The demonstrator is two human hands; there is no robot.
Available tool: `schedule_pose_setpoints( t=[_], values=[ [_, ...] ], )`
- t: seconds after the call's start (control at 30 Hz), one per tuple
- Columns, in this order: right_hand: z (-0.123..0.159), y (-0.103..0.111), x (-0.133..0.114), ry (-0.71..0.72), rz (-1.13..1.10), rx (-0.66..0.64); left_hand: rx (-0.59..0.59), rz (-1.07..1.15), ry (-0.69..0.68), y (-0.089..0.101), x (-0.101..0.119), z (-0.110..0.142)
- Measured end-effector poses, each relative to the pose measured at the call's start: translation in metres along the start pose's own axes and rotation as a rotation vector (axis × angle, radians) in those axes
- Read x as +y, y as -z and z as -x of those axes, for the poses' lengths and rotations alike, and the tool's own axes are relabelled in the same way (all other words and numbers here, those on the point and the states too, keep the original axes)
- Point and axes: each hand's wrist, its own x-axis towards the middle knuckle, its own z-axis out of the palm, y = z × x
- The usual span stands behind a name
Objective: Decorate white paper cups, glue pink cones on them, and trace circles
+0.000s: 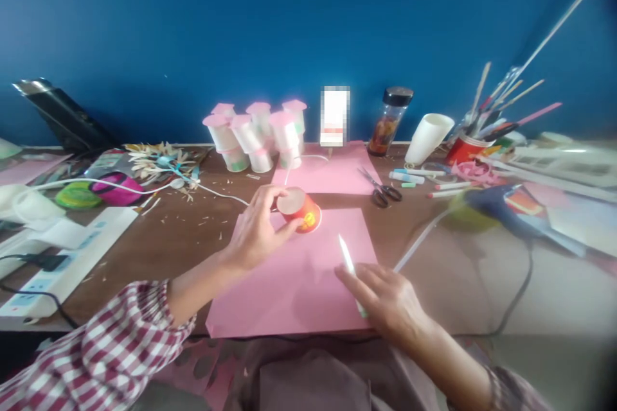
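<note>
My left hand (pixel 258 228) is closed around a red paper cup (pixel 299 209) that stands upside down on a pink sheet of paper (pixel 289 289) in front of me. My right hand (pixel 388 298) rests on the sheet's right edge, fingers closed on a thin white pen-like stick (pixel 348 262) that points up and away. Its lower end shows green under my fingers. A second pink sheet (pixel 332 176) lies farther back on the brown table (pixel 193 237).
Several upturned white cups with pink tops (pixel 258 131) stand at the back. Scissors (pixel 380 189), markers, a white cup (pixel 428 138), a jar (pixel 389 121) and a red cup of brushes (pixel 465 148) sit at right. A glue gun (pixel 496 205) and cable lie right; power strips (pixel 67 257) left.
</note>
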Motion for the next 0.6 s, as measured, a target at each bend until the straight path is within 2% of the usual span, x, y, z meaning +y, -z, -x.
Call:
schedule_pose_setpoints(
  t=[0.13,0.23,0.3,0.43,0.6],
  values=[
    [0.001,-0.004,0.0,0.017,0.023,-0.04,0.113,0.03,0.096,0.027,-0.014,0.003],
    [0.002,-0.004,0.001,0.012,0.009,-0.034,0.093,0.015,0.184,0.048,-0.026,0.014],
    [0.003,-0.004,0.001,0.008,0.014,-0.02,0.057,0.01,0.242,0.054,-0.034,0.025],
    [0.002,-0.001,0.001,0.007,0.015,-0.014,0.028,-0.009,0.293,0.05,-0.04,0.042],
    [0.001,-0.001,0.002,0.012,0.011,-0.007,0.051,-0.018,0.257,0.034,-0.038,0.045]
  ],
)
